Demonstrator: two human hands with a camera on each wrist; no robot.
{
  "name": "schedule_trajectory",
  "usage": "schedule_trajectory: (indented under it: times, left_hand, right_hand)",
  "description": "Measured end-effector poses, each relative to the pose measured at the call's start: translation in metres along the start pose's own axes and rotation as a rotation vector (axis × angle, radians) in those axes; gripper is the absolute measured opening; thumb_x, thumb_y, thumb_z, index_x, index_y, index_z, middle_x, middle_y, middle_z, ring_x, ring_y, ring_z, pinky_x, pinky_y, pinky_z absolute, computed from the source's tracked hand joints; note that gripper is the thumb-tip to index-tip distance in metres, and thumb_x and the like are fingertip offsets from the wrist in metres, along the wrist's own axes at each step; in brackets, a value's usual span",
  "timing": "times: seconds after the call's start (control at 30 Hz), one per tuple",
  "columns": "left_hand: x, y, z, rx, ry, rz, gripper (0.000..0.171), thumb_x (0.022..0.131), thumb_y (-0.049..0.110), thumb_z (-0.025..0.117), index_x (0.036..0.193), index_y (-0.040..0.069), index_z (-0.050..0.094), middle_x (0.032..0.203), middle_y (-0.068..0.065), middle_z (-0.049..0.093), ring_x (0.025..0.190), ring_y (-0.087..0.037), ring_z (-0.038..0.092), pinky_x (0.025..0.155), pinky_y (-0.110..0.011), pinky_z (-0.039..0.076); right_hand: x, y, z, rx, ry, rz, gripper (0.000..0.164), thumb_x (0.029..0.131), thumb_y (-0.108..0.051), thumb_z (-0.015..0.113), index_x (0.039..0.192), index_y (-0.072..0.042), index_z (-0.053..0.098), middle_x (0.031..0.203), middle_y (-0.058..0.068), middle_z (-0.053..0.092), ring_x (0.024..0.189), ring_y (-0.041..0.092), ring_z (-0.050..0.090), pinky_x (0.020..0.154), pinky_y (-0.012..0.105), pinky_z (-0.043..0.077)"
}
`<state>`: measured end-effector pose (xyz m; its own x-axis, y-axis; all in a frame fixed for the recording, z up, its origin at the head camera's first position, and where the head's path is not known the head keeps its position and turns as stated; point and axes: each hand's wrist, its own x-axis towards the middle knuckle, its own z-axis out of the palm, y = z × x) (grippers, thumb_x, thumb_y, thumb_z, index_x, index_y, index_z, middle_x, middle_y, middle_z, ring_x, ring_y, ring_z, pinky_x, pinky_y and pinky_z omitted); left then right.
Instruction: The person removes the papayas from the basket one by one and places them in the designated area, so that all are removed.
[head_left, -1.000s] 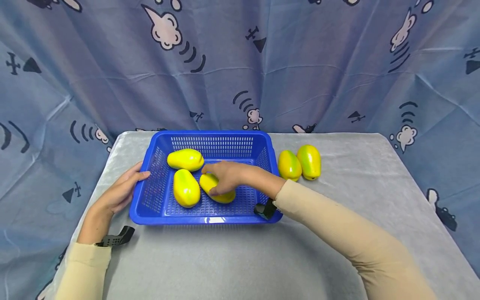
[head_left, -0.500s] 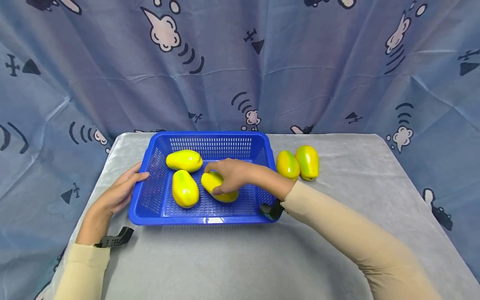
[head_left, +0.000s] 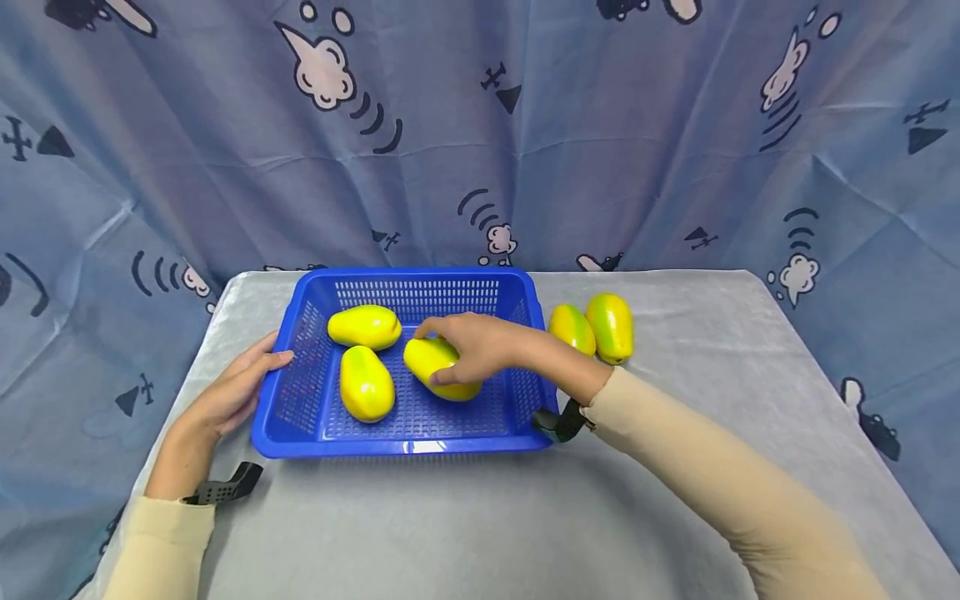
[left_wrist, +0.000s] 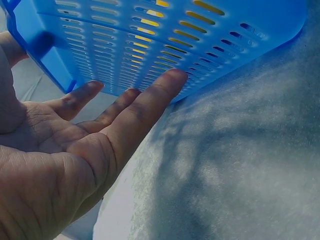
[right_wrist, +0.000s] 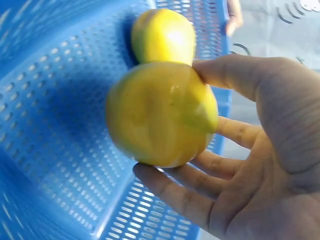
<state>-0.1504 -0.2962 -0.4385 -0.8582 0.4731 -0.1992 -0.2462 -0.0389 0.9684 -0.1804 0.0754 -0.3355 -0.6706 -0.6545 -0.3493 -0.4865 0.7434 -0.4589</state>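
Note:
In the head view my right hand holds a glossy yellow papaya inside the blue plastic basket. The right wrist view shows the thumb on one side of this papaya and fingers along the other, its rounded end facing the camera. Two more papayas, one lying sideways and one lengthwise, rest in the basket's left half. My left hand holds the basket's left side, thumb over the rim. Its fingers lie nearly straight against the slotted outer wall in the left wrist view.
Right of the basket, two yellow-green papayas lie side by side on the grey cloth-covered table, one nearer and one farther right. A blue patterned curtain hangs behind the table.
My right hand has shifted slightly to the right with the papaya, widening the gap to the other two in the basket. The left hand stays at the basket's side; the head view has drifted slightly.

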Motion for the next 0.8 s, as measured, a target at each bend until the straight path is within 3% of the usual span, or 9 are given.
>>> schedule_trajectory:
  times: [0.27,0.8]
  left_hand:
    - [0.000,-0.002,0.002,-0.039,-0.026,0.019,0.050,0.114,0.018,0.039,0.161,0.014,0.021,0.124,0.003,0.073,0.104,-0.015,0.076,0.084,-0.036,0.066]
    - [-0.001,0.002,0.003,-0.015,-0.021,0.007,0.061,0.114,0.020,0.039,0.166,0.006,0.011,0.128,0.004,0.071,0.108,-0.015,0.074,0.087,-0.035,0.066]
  right_hand:
    - [-0.016,0.004,-0.012,0.032,0.129,-0.022,0.061,0.095,-0.036,0.077,0.150,-0.021,0.054,0.143,0.007,0.065,0.120,0.026,0.063,0.100,0.042,0.059]
    - [-0.042,0.014,-0.003,0.146,0.294,-0.038,0.062,0.093,-0.031,0.079,0.149,-0.016,0.057,0.143,0.007,0.065,0.121,0.028,0.063,0.104,0.049,0.058]
